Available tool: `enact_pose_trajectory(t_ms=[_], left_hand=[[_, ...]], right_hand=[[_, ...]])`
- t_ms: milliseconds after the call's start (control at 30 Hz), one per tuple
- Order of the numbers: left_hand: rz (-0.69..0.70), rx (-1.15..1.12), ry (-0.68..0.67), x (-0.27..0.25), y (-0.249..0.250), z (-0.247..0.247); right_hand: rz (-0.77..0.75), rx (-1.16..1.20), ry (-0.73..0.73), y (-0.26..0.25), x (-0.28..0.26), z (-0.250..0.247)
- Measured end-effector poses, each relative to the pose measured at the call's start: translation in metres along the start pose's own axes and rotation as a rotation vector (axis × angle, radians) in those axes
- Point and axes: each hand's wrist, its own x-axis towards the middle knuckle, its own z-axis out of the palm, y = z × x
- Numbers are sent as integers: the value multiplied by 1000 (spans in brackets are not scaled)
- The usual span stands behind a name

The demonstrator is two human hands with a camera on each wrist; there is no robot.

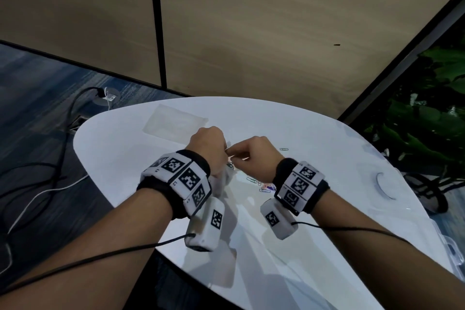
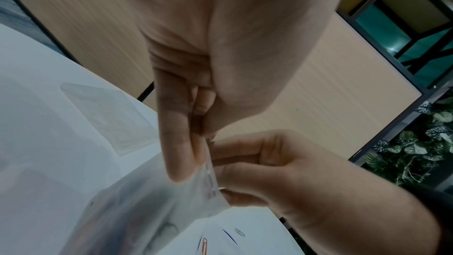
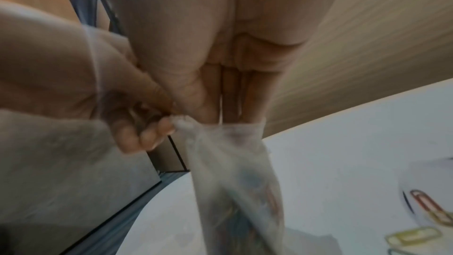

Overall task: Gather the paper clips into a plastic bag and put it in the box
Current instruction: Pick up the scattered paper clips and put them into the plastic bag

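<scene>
A white rounded tabletop [image 1: 314, 133] stands before tan wall panels, with carpet and cables to its left and a leafy plant to its right.

The bag [image 2: 157, 210], clear plastic with a zip strip along its mouth, hangs above the tabletop, mouth up and body trailing down toward the person. Both hands meet at that mouth. The left hand [image 1: 208, 148] pinches one lip between thumb and fingers [image 2: 179, 152], its grip clamped on the plastic. The right hand [image 1: 254, 156] comes in from the bag's right, fingers [image 3: 208, 92] pointing down and closed on the opposite lip, so its grip is also clamped on the bag. Coloured shapes show blurred through the plastic, likely clips already inside.

The bag's long axis runs down from the two grips, so its weight hangs under them and the mouth lies between the hands. Loose clips [image 1: 261, 185] lie on the tabletop just right of the bag and under the right wrist; one more clip [image 1: 283, 149] lies farther right. By my reading the right hand is the nearer to all of them, while the left can hold the mouth.

A flat clear sheet [image 1: 176, 122], perhaps a spare bag, lies beyond the bag. A clear lid or box [image 1: 448, 246] sits at the tabletop's right edge, well apart from the bag; which it is, I cannot tell.

Both forearms reach forward, wrists bent inward.
</scene>
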Motion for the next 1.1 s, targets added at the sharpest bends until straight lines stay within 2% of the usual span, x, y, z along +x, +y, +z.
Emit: enact_pose_trajectory(t_ms=[100, 167, 200, 233, 300, 367, 400, 567, 667, 733, 833, 900, 1000, 1100], left_hand=[[0, 0, 14, -2, -3, -4], [1, 4, 5, -3, -7, -6], [0, 11, -1, -4, -10, -7], [0, 20, -6, -4, -12, -7], [0, 34, -11, -4, -16, -7], [-4, 40, -14, -4, -17, -9], [-5, 45, -17, -3, -17, -10], [16, 80, -29, -3, -13, -10], [28, 104, -26, -4, -10, -8], [32, 112, -28, -5, -8, -7], [38, 126, -29, -7, -6, -7], [32, 127, -27, -9, -6, -8], [18, 119, -34, -10, -7, -9], [12, 104, -35, -11, -8, -9]], right_hand=[[72, 287, 127, 15, 6, -24], [187, 294, 254, 50, 17, -38], [262, 201, 281, 75, 24, -43], [349, 35, 261, 100, 30, -46], [495, -258, 95, 143, 36, -42], [564, -339, -64, 171, 38, -29], [572, -357, -96, 179, 38, -22], [511, -506, -165, 167, 23, 20], [379, -511, -220, 147, 6, 31], [263, -540, -315, 137, -2, 34], [156, -656, -397, 132, -14, 47], [97, -754, -373, 133, -21, 60], [32, -759, -204, 129, -23, 68], [53, -734, -125, 125, -17, 62]])
